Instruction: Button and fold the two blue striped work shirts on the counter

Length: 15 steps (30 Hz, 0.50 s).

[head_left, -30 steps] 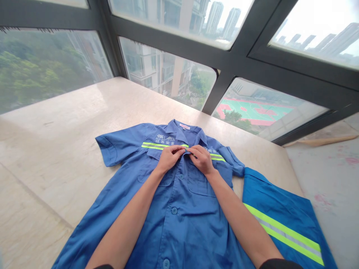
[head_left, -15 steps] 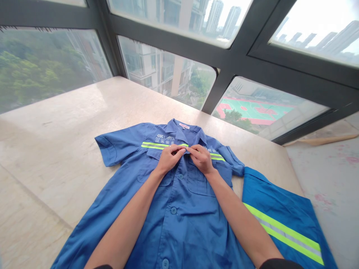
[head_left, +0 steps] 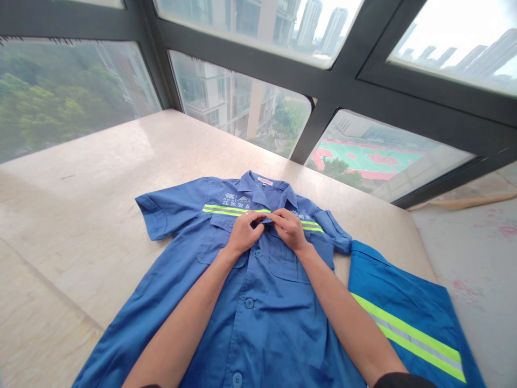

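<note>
A blue short-sleeved work shirt [head_left: 194,285] lies spread front side up, its collar toward the window. Yellow-green reflective stripes and white lettering cross the chest. At the front opening, just below the collar, my left hand [head_left: 245,231] pinches the shirt's edge. My right hand [head_left: 288,229] grips the cloth right beside it, the fingertips of both hands nearly meeting. Whatever button lies between the fingers is hidden. Below the hands, a shirt button [head_left: 249,303] and others run down the closed front.
Folded blue trousers [head_left: 407,291] with reflective stripes lie on the right, touching the shirt's sleeve. The pale stone sill [head_left: 81,215] extends left. Dark window frames [head_left: 258,59] rise behind, and a flower-patterned surface [head_left: 476,242] borders the right side.
My left thumb has shifted down, away from the fingertips, and a fold of cloth now shows between the hands. My right hand has hardly moved.
</note>
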Each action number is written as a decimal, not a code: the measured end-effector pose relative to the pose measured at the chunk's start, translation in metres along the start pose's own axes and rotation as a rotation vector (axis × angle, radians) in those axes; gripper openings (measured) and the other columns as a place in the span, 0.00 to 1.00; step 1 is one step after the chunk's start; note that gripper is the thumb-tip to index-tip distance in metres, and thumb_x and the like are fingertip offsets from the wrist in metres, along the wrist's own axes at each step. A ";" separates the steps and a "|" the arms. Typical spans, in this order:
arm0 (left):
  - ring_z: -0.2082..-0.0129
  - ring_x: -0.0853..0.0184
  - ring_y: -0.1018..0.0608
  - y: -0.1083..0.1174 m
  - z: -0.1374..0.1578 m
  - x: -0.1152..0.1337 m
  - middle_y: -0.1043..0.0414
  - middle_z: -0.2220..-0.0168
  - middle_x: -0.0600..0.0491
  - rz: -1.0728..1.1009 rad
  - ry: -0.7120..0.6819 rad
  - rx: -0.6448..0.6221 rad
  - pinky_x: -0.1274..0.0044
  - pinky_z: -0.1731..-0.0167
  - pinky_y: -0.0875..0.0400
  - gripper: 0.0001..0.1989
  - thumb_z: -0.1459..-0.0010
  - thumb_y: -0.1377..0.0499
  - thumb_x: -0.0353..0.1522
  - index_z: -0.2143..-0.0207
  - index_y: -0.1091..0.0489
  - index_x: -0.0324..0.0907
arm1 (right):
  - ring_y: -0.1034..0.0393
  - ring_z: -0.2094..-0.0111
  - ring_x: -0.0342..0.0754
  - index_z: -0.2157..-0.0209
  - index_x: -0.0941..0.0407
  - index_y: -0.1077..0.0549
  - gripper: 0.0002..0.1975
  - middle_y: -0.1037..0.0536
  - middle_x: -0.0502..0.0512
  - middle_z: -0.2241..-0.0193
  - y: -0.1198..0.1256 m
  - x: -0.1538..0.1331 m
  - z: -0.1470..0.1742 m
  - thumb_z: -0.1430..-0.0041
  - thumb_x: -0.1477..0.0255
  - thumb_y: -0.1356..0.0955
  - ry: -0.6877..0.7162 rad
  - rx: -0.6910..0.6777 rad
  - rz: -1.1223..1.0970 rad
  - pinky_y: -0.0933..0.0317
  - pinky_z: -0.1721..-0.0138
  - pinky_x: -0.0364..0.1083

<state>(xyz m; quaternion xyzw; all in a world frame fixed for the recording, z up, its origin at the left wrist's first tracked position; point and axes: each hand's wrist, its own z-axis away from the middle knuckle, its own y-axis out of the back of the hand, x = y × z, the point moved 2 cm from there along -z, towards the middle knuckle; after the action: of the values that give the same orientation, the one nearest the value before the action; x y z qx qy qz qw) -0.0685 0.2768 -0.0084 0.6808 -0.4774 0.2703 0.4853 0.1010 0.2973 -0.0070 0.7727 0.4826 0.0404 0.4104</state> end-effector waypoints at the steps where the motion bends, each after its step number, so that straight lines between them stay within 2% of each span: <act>1: 0.66 0.68 0.24 -0.001 0.000 0.000 0.23 0.65 0.54 -0.011 0.004 0.002 0.76 0.62 0.28 0.17 0.50 0.43 0.21 0.59 0.23 0.42 | 0.29 0.65 0.47 0.55 0.51 0.21 0.16 0.24 0.56 0.67 0.000 0.000 0.000 0.34 0.77 0.38 -0.002 -0.005 -0.007 0.34 0.64 0.46; 7: 0.65 0.66 0.22 -0.002 0.000 -0.003 0.21 0.65 0.53 -0.022 0.016 0.020 0.74 0.60 0.27 0.17 0.49 0.43 0.20 0.60 0.22 0.43 | 0.30 0.64 0.47 0.55 0.51 0.22 0.18 0.25 0.55 0.66 -0.001 0.003 -0.001 0.35 0.80 0.39 -0.018 -0.027 -0.088 0.35 0.63 0.45; 15: 0.59 0.65 0.20 -0.002 -0.001 -0.001 0.19 0.60 0.54 -0.018 0.056 -0.022 0.71 0.53 0.27 0.18 0.48 0.44 0.20 0.60 0.21 0.46 | 0.32 0.64 0.48 0.57 0.52 0.23 0.18 0.27 0.55 0.66 -0.003 0.003 -0.003 0.37 0.82 0.40 -0.058 -0.067 -0.131 0.36 0.62 0.45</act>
<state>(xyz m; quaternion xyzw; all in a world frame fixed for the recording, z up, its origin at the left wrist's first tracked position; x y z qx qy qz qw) -0.0668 0.2787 -0.0099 0.6719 -0.4605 0.2796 0.5082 0.0995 0.3018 -0.0079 0.7261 0.5183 0.0074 0.4517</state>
